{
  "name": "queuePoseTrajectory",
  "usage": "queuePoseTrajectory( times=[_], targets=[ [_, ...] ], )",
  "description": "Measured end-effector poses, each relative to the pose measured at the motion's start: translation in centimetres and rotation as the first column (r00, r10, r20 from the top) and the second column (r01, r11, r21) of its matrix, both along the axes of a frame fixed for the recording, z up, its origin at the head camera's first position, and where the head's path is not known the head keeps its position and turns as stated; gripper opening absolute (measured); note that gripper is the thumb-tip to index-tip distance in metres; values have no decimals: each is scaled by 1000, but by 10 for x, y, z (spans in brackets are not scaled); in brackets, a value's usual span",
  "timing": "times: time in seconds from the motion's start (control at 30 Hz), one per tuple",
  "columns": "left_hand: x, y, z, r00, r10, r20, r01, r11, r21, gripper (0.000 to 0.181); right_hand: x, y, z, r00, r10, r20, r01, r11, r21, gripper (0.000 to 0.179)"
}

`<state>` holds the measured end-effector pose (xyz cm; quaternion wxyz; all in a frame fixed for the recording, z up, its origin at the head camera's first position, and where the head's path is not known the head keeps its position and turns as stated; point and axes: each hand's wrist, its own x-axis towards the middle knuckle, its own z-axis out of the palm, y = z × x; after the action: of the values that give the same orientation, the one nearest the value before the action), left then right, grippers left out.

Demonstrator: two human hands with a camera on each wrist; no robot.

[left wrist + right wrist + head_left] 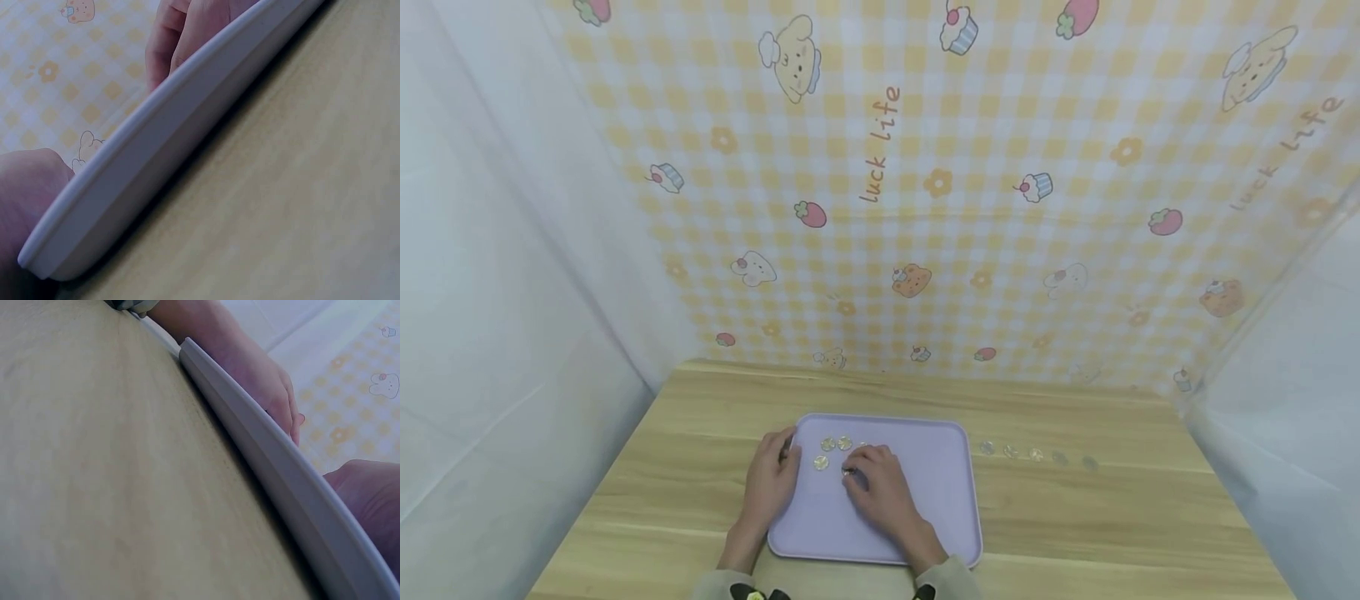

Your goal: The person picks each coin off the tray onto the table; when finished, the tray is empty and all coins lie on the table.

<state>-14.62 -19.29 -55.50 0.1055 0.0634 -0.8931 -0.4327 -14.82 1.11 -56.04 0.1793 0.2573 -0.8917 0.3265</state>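
Observation:
In the head view a shallow lilac tray (838, 531) lies on the wooden table. My left hand (769, 479) is at its left rim, fingers bent, with a dark patch between thumb and forefinger; whether it holds something there I cannot tell. Over the tray's middle, my right hand (883, 487) pinches a small shiny coin (848, 472) between thumb and forefinger. Close by lie a few gold-coloured coins, among them one coin (821, 462) nearest the left hand. In the left wrist view the tray's wall (144, 150) hides the lower part of the hands.
To the right of the tray, several coins (1036, 455) lie in a row on the table (1112, 517). A yellow checked cloth (880, 250) with printed figures hangs at the back. White sheets (512, 292) close off the left and right sides.

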Motion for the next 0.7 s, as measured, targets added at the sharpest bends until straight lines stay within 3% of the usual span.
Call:
queuePoseTrajectory(
  times=[0.4, 0.7],
  targets=[
    [1, 0, -1, 1000, 3, -8, -3, 1000, 9, 40, 1, 1, 3, 999, 2, 39, -3, 1000, 23, 12],
    [-1, 0, -2, 1000, 4, -11, -4, 1000, 4, 40, 1, 2, -1, 998, -39, -43, 41, 998, 43, 20]
  ],
)
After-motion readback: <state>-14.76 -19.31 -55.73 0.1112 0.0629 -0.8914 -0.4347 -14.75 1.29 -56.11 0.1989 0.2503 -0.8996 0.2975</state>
